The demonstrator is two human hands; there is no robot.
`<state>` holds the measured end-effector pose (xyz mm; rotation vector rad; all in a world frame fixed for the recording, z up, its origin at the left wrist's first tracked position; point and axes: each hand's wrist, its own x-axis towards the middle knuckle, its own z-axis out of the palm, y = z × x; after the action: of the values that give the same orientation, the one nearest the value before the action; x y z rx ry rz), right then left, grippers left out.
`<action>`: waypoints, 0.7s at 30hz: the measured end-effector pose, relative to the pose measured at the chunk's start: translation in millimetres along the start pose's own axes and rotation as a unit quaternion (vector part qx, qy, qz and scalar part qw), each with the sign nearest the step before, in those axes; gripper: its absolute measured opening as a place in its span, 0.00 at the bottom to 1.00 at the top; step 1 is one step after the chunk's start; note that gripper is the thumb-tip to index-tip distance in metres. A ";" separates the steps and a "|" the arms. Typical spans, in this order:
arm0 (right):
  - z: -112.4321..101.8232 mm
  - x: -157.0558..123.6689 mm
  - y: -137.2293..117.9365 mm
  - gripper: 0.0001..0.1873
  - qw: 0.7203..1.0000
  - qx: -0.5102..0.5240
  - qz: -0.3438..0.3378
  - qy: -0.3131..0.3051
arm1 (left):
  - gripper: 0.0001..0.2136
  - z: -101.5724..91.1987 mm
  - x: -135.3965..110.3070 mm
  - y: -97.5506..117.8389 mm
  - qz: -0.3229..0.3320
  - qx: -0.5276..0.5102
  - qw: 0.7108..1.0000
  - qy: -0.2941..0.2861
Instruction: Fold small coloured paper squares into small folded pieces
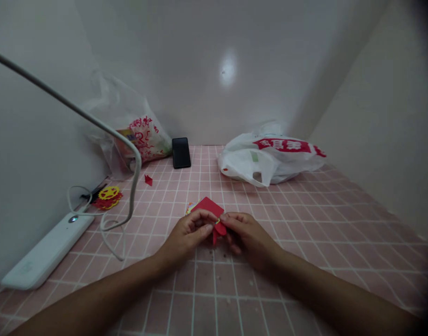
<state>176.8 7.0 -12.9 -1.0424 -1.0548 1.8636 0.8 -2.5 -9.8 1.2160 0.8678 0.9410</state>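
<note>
Between my two hands is a small folded red paper piece (219,228) with a bit of yellow near its top. My left hand (195,228) pinches it from the left with thumb and forefinger. From the right, my right hand (247,231) closes on its upper edge with thumb and fingertips. Just behind the fingers, a square red paper sheet (209,205) lies on the table, over other sheets whose patterned edge shows at its left. The fingers hide part of the folded paper's shape.
On the left lie yellow and red paper cutouts (109,193), a long white device (49,249) and a looping grey cable (135,186). A red paper scrap (148,179), a black phone (181,153) and two plastic bags (154,140) (242,154) sit farther back on the pink tiled table (287,224).
</note>
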 end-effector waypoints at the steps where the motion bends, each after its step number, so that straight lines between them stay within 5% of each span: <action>1: 0.1 0.2 -0.7 0.19 1.000 0.001 0.009 -0.001 | 0.08 -0.2 -0.1 0.2 0.004 0.003 1.000 -0.005; 9: 1.0 0.3 -2.4 0.17 0.998 -0.021 0.053 0.017 | 0.08 -2.0 0.0 -1.1 -0.039 -0.019 0.999 -0.023; 21: 0.0 0.4 -3.1 0.20 0.998 -0.018 0.061 0.000 | 0.10 1.5 0.5 -0.1 -0.087 -0.060 0.994 0.037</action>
<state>177.3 8.6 -10.2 -1.1513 -1.0494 1.9474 2.4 -2.7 -9.6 0.9907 0.9458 0.8888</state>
